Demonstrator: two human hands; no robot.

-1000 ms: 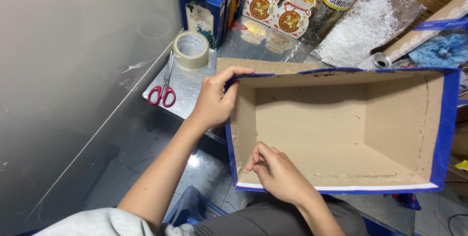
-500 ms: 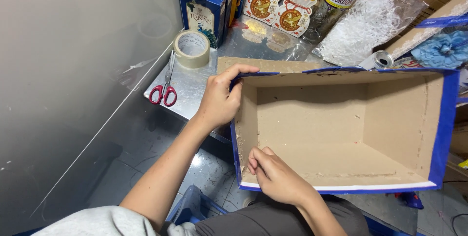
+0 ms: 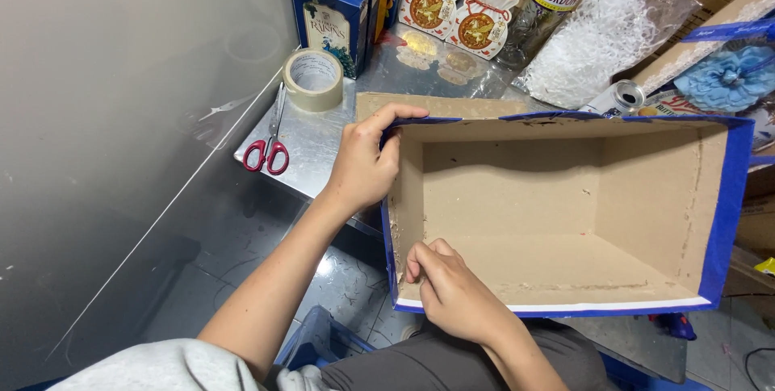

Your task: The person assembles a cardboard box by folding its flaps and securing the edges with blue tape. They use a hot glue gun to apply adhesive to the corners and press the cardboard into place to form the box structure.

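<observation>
Open cardboard box with blue edging is held on the lap, mouth facing up toward the camera, far side against the table. Left hand is clamped over the box's upper left corner, fingers curled along the top rim, thumb on the outside. Right hand is pressed on the near left rim, fingers bunched together at the inner edge. Red-handled scissors and 1 tape roll are seen on the table, left of the box.
</observation>
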